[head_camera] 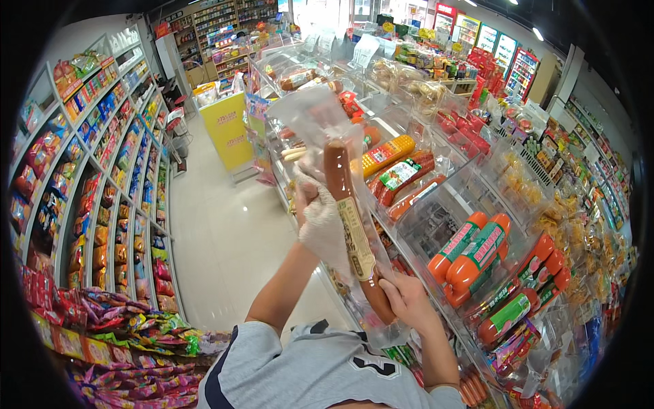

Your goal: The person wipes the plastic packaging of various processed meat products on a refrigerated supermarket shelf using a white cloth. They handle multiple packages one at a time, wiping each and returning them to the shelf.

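Note:
A long brown sausage in a clear plastic pack (336, 168) is held up lengthwise before me, with a cream label (357, 240) that bears writing. My right hand (409, 302) grips the pack near its lower end, thumb on top. My left hand (306, 197) is at the left side of the pack's upper half, holding a white textured cloth (327, 230) that covers much of it. The cloth lies against the pack's edge. Clear wrapping extends past both ends of the sausage.
Clear bins (434, 204) of packed sausages stand at the right, including large orange-red sausages (480, 253) and a yellow corn-patterned pack (386, 155). Snack shelves (102, 204) line the left. A yellow panel (225, 133) stands beside the tiled aisle floor (225, 245).

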{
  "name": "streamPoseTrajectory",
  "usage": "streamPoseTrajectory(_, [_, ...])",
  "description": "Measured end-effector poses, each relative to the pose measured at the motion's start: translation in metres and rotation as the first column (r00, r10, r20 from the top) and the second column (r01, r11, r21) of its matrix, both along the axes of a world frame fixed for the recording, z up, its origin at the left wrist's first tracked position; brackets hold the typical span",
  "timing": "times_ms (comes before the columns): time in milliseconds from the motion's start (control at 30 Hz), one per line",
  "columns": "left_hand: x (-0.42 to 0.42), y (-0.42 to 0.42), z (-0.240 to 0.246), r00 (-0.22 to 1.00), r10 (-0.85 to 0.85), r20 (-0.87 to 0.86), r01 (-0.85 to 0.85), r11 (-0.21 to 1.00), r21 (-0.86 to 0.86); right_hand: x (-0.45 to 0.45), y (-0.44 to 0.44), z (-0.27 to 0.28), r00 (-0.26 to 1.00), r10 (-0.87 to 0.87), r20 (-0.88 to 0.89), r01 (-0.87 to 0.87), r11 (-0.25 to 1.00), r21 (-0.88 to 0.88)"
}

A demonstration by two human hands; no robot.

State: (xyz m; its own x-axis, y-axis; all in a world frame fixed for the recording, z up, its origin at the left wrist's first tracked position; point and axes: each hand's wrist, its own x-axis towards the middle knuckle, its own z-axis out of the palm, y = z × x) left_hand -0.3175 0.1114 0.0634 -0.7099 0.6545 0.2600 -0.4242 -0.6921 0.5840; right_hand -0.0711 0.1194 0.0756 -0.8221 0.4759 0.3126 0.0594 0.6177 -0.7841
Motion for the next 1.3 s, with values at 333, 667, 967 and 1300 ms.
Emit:
streamPoseTrajectory(333, [0.071, -0.070, -0.033, 0.756, -0.388, -0.528, 0.217, 0.909, -0.357, 0.018, 0.008, -0.028, 0.997, -0.051, 0.055, 0.060, 0.983, -0.171])
streamPoseTrajectory(667, [-0.030, -0.027, -0.013, 0.947, -0.300, -0.118, 0.309, 0.949, 0.065, 0.038, -0.019, -0.016, 0.981, 0.152, 0.117, -0.143, 0.986, -0.081])
streamPoseTrajectory(967, [-0.048, -0.029, 0.023, 0.957, -0.056, -0.285, 0.101, 0.984, 0.145, 0.031, 0.000, -0.049, 0.980, -0.188, 0.070, 0.192, 0.980, -0.055])
streamPoseTrajectory(1300, [-0.090, -0.063, 0.015, 0.535, -0.844, 0.034, 0.627, 0.423, 0.654, 0.017, -0.002, -0.059, 0.983, -0.145, -0.111, 0.113, 0.961, -0.253])
